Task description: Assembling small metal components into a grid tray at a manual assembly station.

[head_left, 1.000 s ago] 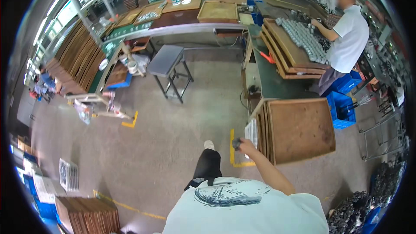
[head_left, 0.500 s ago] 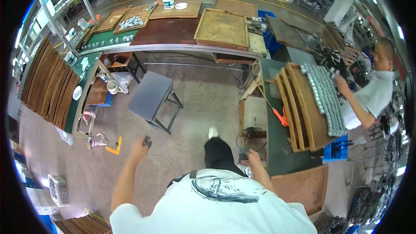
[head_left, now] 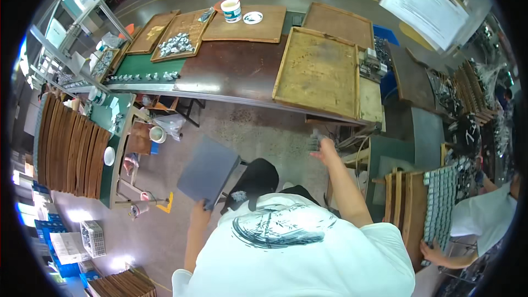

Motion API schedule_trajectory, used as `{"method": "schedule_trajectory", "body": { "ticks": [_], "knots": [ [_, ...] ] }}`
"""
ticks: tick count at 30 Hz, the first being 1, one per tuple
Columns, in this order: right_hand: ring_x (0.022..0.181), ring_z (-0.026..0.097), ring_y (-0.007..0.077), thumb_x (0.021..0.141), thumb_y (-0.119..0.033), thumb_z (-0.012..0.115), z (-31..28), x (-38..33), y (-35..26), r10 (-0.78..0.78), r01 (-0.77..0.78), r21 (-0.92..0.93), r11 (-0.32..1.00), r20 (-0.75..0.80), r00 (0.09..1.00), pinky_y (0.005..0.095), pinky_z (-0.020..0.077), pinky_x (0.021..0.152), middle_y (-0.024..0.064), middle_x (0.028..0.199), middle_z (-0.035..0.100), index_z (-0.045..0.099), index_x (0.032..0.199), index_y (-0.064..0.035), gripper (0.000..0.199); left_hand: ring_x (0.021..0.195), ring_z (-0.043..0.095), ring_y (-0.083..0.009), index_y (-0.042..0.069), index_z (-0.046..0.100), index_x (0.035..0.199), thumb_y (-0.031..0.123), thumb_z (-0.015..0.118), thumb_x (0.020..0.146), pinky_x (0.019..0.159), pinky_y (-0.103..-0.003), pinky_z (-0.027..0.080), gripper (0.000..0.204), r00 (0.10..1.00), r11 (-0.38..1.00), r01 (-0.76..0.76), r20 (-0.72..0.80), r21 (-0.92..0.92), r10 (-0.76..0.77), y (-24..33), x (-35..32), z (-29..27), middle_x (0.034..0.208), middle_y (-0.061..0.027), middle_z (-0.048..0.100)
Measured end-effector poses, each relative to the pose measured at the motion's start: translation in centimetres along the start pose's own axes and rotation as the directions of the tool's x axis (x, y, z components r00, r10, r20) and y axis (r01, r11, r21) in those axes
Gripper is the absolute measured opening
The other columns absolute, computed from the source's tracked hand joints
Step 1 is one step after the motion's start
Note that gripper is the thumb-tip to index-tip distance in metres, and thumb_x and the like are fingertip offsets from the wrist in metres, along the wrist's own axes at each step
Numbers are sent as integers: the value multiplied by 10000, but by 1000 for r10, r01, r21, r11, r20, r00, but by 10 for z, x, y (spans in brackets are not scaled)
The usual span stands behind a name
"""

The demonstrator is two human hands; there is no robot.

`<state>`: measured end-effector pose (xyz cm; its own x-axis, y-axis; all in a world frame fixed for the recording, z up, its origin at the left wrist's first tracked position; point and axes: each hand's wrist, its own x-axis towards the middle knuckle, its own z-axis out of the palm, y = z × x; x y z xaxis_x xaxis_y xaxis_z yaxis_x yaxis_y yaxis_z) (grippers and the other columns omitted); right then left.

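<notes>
Left hand point(head_left: 200, 213): down it was at the stool's point(head_left: 207, 169) near edge, your fingers partly curled, dark at the tips; whether they gripped anything, you couldn't tell!
Right hand point(head_left: 328, 152): out front, fingers partly spread, a blurred grey patch point(head_left: 314, 141) at the tips, held or worn unclear!
Stool: grey seat, just left of your legs point(head_left: 263, 179)!
Table point(head_left: 236, 69): ahead of you, it carried a yellowish tray point(head_left: 317, 71), a white tub point(head_left: 231, 11) and small metal parts point(head_left: 177, 45)!
Co-worker's hand point(head_left: 433, 253): over to your right, against rows of grey parts point(head_left: 440, 198)!
</notes>
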<state>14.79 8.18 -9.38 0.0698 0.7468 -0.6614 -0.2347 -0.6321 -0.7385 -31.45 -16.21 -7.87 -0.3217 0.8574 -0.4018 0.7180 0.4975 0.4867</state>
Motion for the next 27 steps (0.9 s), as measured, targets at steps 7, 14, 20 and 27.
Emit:
{"method": "schedule_trajectory", "body": {
  "ticks": [7,14,20,27],
  "knots": [
    [935,580,300,693,-780,624,-21,23,-7,290,-237,245,940,-208,934,512,463,701,129,1123,617,456,1322,-170,892,999,621,-395,49,643,1116,236,655,801,844,-455,496,367,998,985,31,57,172,-41,-19,18,9,1076,-226,646],
    [967,605,333,705,-788,573,-100,-41,39,265,-220,148,964,-585,766,499,438,786,199,1107,641,587,1165,-101,827,959,634,-399,70,658,1093,204,601,764,821,-460,502,359,964,997,-30,265,68,10,-17,151,36,983,-224,674],
    [872,614,296,744,-618,664,-180,-115,36,364,-249,269,930,-594,717,451,498,706,143,1077,644,595,1095,-122,611,581,638,-197,52,659,1103,193,590,818,553,-349,504,325,958,997,-67,276,-48,78,-5,213,68,787,-152,668],
    [1060,602,309,833,-137,593,-223,-173,12,-89,658,351,665,-839,537,487,505,919,114,1174,621,568,1226,-57,402,880,661,-387,32,665,1009,255,599,784,769,-437,509,324,897,965,206,426,-161,-120,62,152,38,899,-229,683]
  ]
}}
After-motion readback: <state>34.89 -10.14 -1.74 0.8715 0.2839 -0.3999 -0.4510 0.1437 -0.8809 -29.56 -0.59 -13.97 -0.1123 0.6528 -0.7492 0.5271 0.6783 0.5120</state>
